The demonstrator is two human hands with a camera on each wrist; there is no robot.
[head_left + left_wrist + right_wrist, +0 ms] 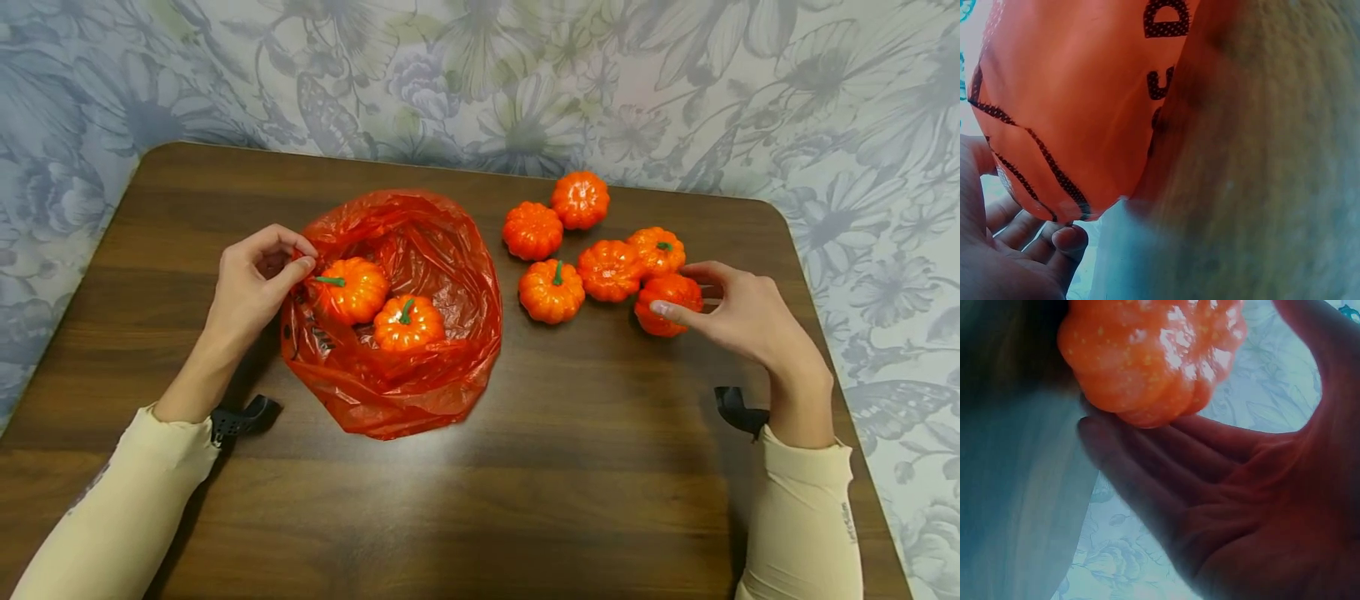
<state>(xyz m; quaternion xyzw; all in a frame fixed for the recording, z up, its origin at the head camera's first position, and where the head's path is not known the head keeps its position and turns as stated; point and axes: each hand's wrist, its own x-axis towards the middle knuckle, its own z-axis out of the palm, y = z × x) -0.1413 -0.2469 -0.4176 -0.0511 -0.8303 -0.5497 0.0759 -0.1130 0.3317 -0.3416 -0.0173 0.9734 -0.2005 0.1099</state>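
Note:
My left hand (251, 283) pinches the left rim of a red plastic bag (390, 400) between thumb and fingers. The bag lies with its mouth spread wide, and two small orange toy pumpkins with green stems, a left one (358, 292) and a right one (415, 325), sit inside it. Dark printing shows on the bag's side (1079, 112) in the left wrist view. On the right, my right hand (750, 317) holds another pumpkin (667, 310), thumb at its front and fingers behind. That pumpkin (1154, 362) fills the top of the right wrist view.
Several more pumpkins stand grouped between the bag and my right hand, among them a stemmed one (551, 293) and one at the back (581, 200). The brown wooden table (525, 500) meets a floral-papered wall (525, 92) at its far edge.

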